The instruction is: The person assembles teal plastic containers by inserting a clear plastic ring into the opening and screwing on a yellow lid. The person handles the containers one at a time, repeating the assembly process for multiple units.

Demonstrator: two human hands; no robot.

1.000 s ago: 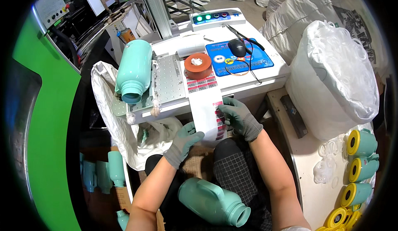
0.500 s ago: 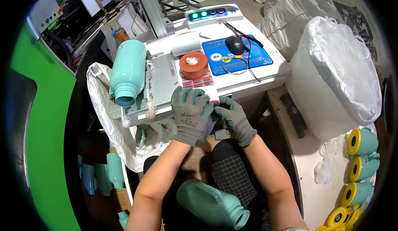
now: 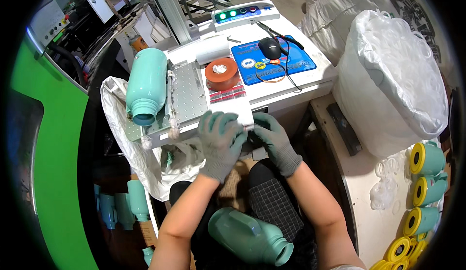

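Note:
My left hand (image 3: 219,138), in a grey knit glove with green fingers, is closed at the front edge of the white table, its fingertips over the near end of a label sheet (image 3: 228,96) with red-and-white rows. My right hand (image 3: 273,136), gloved alike, meets it at the sheet's corner with thumb and index pinched together; what they hold is too small and blurred to tell. A brown roll of tape (image 3: 222,78) sits on the sheet's far part. On my lap lies a mint-green bottle (image 3: 247,236) with a handle, its open neck toward the lower right.
Another green bottle (image 3: 147,83) lies on a perforated metal plate (image 3: 187,90) at left. A mouse (image 3: 270,48) and pliers (image 3: 281,34) rest on a blue mat (image 3: 301,61). To the right stand a sack of clear rings (image 3: 383,90) and several green jars with yellow rims (image 3: 427,159).
Both hands have moved slightly down and stay together at the sheet's near end. Red print showed between the fingertips earlier; now a white edge does. The view has shifted a little.

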